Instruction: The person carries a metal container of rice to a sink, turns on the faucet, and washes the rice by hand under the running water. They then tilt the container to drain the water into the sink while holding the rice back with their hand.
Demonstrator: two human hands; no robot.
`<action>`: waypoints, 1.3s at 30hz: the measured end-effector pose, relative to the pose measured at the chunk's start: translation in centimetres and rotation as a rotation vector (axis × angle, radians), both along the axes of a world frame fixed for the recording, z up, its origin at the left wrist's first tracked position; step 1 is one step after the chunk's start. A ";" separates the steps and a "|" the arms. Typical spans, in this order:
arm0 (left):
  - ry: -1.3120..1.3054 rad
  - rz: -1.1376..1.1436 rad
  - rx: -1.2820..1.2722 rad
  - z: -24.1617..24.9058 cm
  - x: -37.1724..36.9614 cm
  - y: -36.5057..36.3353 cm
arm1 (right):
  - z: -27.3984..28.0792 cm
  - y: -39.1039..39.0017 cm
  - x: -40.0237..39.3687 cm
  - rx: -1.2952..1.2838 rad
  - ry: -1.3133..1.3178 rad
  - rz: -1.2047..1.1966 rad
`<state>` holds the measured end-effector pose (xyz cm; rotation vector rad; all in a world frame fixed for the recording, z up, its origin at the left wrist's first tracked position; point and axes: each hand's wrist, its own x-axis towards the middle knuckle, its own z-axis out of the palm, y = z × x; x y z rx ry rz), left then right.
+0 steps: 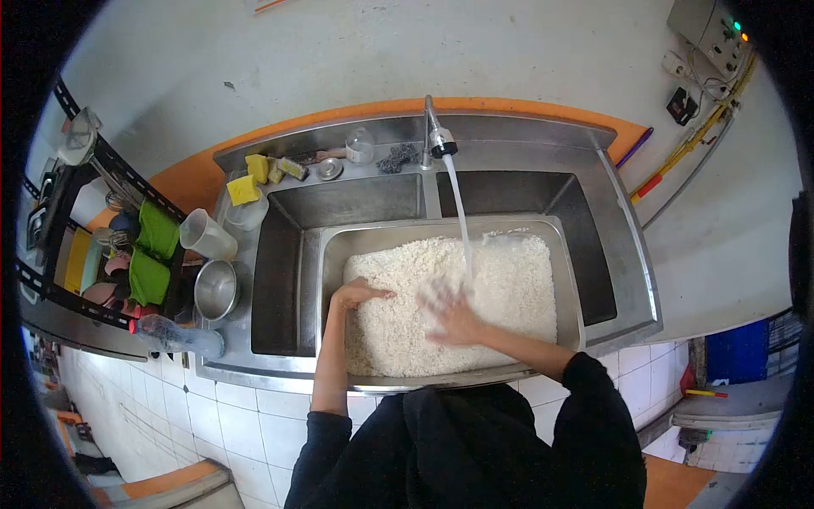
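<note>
A large rectangular steel pan (337, 254) full of white rice (509, 331) rests across the double sink. My left hand (360, 293) touches the rice near the pan's left side, fingers stretched to the right and partly sunk into the grains. Over the middle of the rice, my right hand (455, 316) is spread and blurred by motion, just below the stream of water. That water runs from the faucet (440, 140) into the pan, and cloudy water covers some of the rice on the right.
Left of the basins stand a steel bowl (216, 289), a plastic jug (208, 236) and a plastic bottle (178, 335). Yellow sponges (243, 190), a scouring pad (398, 158) and a glass jar (359, 146) line the back ledge. A black shelf (110, 174) holds utensils at left.
</note>
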<state>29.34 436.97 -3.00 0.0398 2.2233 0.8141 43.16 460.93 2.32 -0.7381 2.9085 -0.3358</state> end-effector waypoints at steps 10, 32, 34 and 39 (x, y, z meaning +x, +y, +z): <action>-0.021 0.103 0.089 4.3 1.5 0.5 | -3.6 2.2 -3.6 -0.224 -0.473 -0.287; -0.275 0.185 0.417 3.7 1.3 0.6 | -3.0 -1.7 -5.0 -0.164 -0.024 0.431; -0.342 0.193 0.370 3.5 1.5 0.7 | -4.1 -1.4 -4.4 -0.241 -0.012 0.124; -0.140 0.033 0.158 2.7 0.9 0.7 | -1.7 -0.2 0.9 0.004 0.126 0.620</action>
